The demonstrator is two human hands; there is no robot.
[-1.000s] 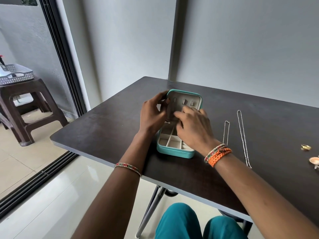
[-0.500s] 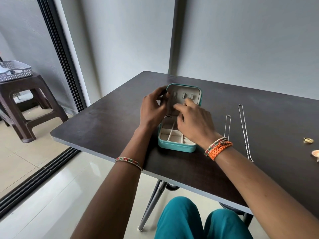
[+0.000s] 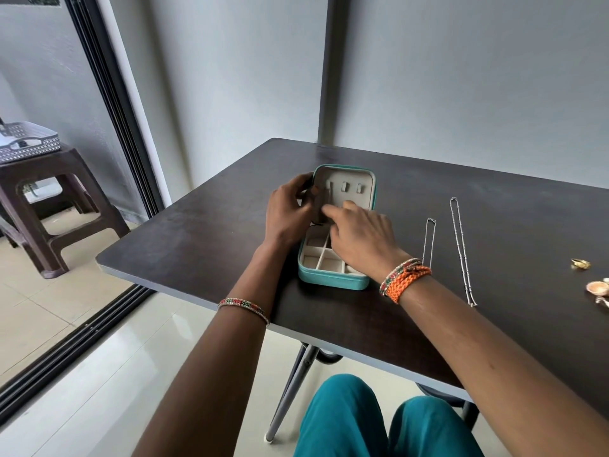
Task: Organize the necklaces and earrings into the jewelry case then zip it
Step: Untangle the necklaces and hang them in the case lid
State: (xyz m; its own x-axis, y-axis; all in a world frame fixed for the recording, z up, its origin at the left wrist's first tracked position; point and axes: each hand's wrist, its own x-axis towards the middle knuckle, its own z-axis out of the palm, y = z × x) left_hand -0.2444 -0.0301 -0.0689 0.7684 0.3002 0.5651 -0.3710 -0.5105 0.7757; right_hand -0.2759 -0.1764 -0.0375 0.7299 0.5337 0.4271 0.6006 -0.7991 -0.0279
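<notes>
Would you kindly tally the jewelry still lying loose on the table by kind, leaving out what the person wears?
Chain necklaces: 2, a short one and a long one
Gold earring pieces: 1
Round peach-coloured pieces at the right edge: 1, partly cut off, so more may lie out of view
Total: 4

One jewelry case (image 3: 333,282), two necklaces (image 3: 429,240) (image 3: 461,249) (both silver), one gold earring (image 3: 580,263).
</notes>
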